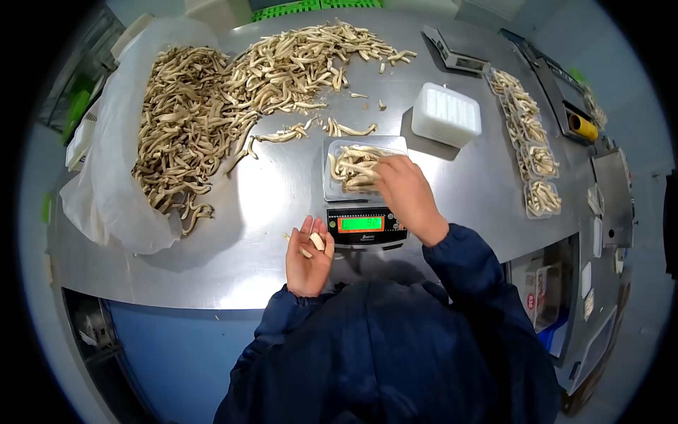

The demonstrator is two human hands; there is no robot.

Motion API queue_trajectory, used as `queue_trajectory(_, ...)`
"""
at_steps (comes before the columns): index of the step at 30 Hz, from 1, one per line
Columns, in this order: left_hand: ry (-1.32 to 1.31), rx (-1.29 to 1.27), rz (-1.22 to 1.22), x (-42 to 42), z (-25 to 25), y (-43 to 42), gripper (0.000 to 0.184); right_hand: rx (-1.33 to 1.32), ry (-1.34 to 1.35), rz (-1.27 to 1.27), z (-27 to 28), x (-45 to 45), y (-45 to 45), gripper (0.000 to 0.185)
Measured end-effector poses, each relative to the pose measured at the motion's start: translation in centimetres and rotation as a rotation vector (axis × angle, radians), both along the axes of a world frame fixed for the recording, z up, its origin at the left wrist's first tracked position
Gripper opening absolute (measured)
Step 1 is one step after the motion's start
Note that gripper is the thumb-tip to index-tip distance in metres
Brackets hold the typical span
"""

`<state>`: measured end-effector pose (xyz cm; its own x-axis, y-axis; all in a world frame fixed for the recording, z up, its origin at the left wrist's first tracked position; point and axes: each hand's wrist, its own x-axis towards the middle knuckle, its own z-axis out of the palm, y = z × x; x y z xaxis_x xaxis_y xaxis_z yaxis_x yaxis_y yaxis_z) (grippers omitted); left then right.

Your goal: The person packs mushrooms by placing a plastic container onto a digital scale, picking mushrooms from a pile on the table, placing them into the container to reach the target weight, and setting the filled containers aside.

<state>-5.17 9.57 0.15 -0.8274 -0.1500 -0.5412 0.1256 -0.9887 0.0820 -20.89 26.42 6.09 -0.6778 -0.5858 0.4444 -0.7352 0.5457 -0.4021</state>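
A clear tray of pale mushroom pieces (pixel 353 168) rests on a digital scale (pixel 361 238) with a lit green display. My right hand (pixel 408 194) reaches over the tray's right side, its fingertips at the mushrooms; whether they grip a piece is hidden. Left of the scale, my left hand (pixel 308 260) is turned palm up, fingers curled around a few small mushroom pieces (pixel 317 242). Beyond the tray, a few loose mushrooms (pixel 349 128) lie on the metal table (pixel 268 205).
A large mushroom pile (pixel 282 67) spreads from an open plastic bag (pixel 113 177) at the left. Stacked white trays (pixel 445 115) stand right of the scale. Filled packs (pixel 542 198) line the right side, near another scale (pixel 455 53).
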Motion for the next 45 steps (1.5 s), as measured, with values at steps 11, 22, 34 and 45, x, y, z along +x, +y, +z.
queue_trajectory(11,-0.012,-0.293,-0.278,0.9,2.3,0.9,0.036,-0.351,-0.853,0.011,0.6,3.9,2.2,0.020)
queue_trajectory(22,0.306,-0.693,-0.654,2.1,5.8,2.1,0.042,-0.933,-2.185,0.119,-4.8,10.1,1.2,0.032)
queue_trajectory(34,0.095,-0.802,-0.520,1.8,5.2,-0.4,0.036,-0.622,-1.899,0.209,-4.7,9.8,0.9,0.027)
queue_trajectory(45,-0.180,-1.606,-0.271,-8.5,1.3,-7.1,0.064,-0.495,-0.748,0.237,2.8,-7.1,-8.6,0.030)
